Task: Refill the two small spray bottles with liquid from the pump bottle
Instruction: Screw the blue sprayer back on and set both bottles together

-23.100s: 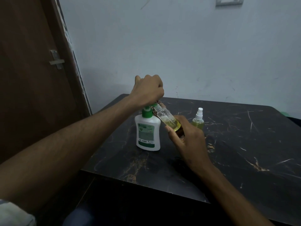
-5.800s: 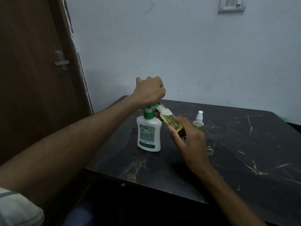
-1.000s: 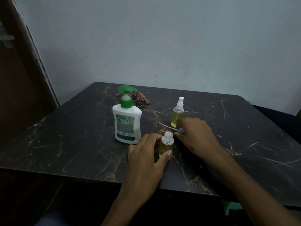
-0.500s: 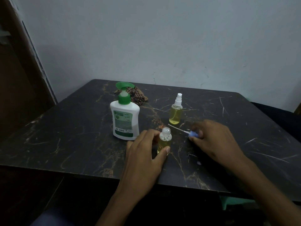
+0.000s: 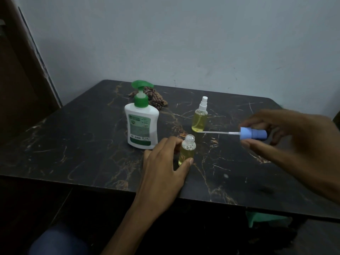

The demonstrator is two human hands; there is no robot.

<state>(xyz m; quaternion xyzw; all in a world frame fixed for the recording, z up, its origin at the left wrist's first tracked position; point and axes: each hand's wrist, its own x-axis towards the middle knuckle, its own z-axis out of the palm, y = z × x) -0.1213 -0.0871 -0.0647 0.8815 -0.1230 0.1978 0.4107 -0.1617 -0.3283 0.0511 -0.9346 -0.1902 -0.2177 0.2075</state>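
Left hand [image 5: 161,162] grips open bottle [image 5: 186,152] near table [image 5: 73,144] front edge. Pump bottle [image 5: 141,124] stands just beyond its fingers, blocking forward-left. Capped spray bottle [image 5: 200,116] beyond and right. Right hand [image 5: 287,138] holds blue sprayer [image 5: 253,133] aloft, tube pointing left over the gap between both small bottles. Bare tabletop left of left hand and below right hand.

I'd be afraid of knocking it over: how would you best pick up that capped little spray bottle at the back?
Pinch the yellow-filled body of the capped spray bottle from the sides, coming from the front. It stands upright and apart from the pump bottle; the white nozzle on top looks too slim to grip.
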